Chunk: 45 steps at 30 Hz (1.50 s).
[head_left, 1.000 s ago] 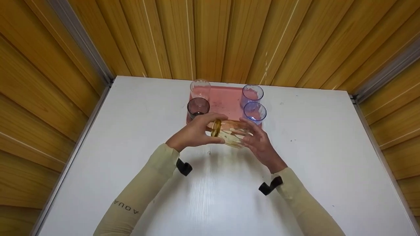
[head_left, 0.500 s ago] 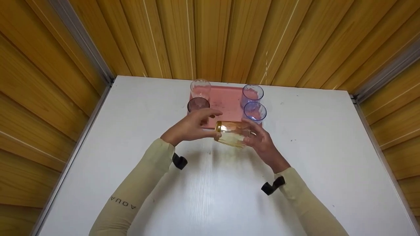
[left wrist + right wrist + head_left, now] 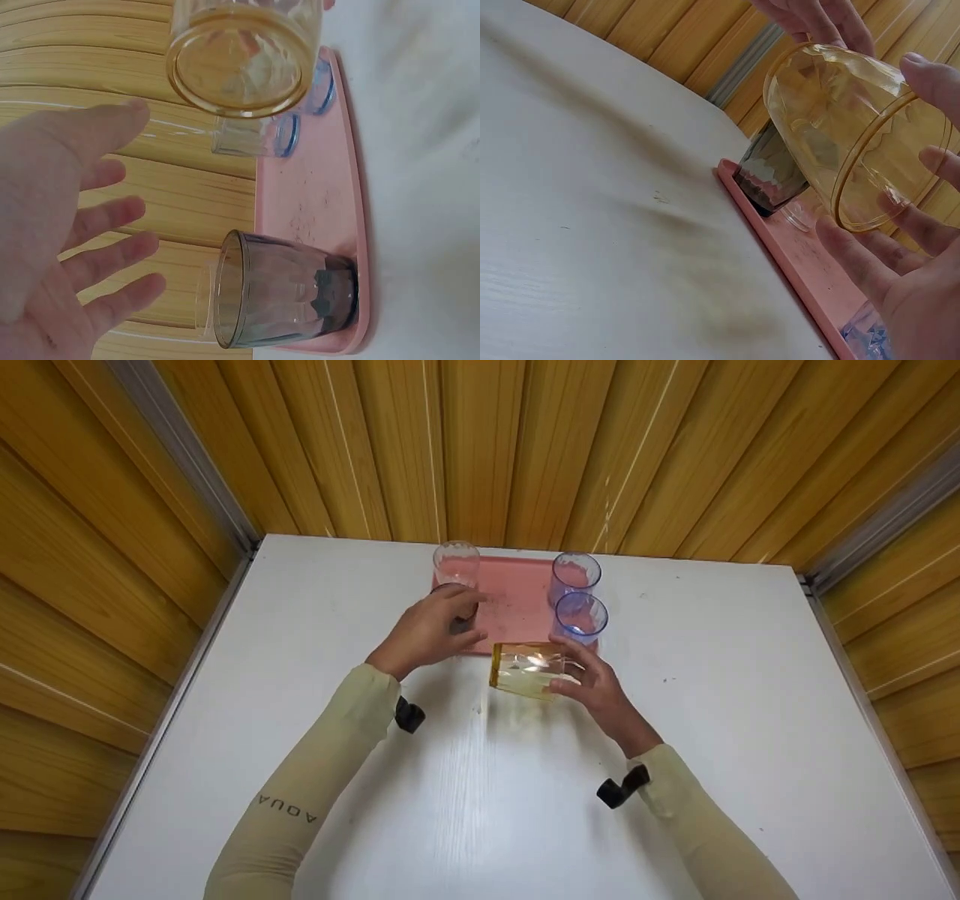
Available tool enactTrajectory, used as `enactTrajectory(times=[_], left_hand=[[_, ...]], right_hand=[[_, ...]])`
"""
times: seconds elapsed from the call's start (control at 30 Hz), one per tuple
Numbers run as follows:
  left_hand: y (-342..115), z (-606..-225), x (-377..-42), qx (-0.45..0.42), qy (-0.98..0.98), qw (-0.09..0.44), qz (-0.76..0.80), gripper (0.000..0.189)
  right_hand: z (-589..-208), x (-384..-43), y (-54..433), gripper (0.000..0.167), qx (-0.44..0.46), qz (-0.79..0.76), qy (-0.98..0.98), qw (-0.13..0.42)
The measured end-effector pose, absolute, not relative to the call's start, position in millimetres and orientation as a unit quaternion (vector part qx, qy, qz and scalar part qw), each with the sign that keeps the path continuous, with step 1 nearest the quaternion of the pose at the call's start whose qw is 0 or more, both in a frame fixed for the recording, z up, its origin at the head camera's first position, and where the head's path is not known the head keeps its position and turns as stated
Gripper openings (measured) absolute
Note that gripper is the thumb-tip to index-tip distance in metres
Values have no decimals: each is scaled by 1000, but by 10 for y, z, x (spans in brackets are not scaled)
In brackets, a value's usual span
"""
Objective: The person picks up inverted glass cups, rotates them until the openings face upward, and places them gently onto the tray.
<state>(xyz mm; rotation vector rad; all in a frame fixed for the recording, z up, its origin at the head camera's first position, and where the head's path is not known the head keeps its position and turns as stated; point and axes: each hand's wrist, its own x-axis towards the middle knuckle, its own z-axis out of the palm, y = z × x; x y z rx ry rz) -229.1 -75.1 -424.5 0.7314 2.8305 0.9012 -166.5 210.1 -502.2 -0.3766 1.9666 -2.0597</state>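
Note:
My right hand (image 3: 600,686) holds a clear yellow cup (image 3: 529,669) on its side by the wider end, fingers spread around it. The cup's amber base faces left, and it is held up above the table. My left hand (image 3: 427,634) is apart from it, over a smoky grey cup (image 3: 292,289) standing at the tray's left front corner. In the left wrist view the fingers (image 3: 120,217) are loosely extended beside the grey cup's rim, holding nothing. From the head camera this hand covers most of the grey cup.
A pink tray (image 3: 517,592) lies toward the back of the white table (image 3: 465,810). Standing on it are a clear cup (image 3: 456,562) at back left and two blue cups (image 3: 576,574) along the right side. Wood-panelled walls (image 3: 480,450) enclose the table.
My left hand has let go of the yellow cup and moved left and away over the grey cup. The right hand still holds the yellow cup, nearly in place.

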Motion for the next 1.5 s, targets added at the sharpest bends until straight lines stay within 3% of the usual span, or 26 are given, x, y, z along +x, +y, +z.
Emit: enactTrajectory(times=[0.47, 0.77, 1.1, 1.5], left_hand=[[-758, -4363, -2509, 170, 951, 47, 252, 44], [-740, -4444, -2629, 159, 961, 63, 219, 52], [-714, -4510, -2695, 139, 965, 84, 208, 48], [-700, -4547, -2764, 143, 968, 70, 193, 47]], right_hand=[[-5018, -1661, 2043, 68, -89, -677, 720, 127], [-5005, -1647, 1995, 69, -63, -634, 760, 128], [-4734, -1535, 1899, 74, -59, -593, 795, 115], [-4940, -1645, 1927, 76, -68, -552, 827, 83]])
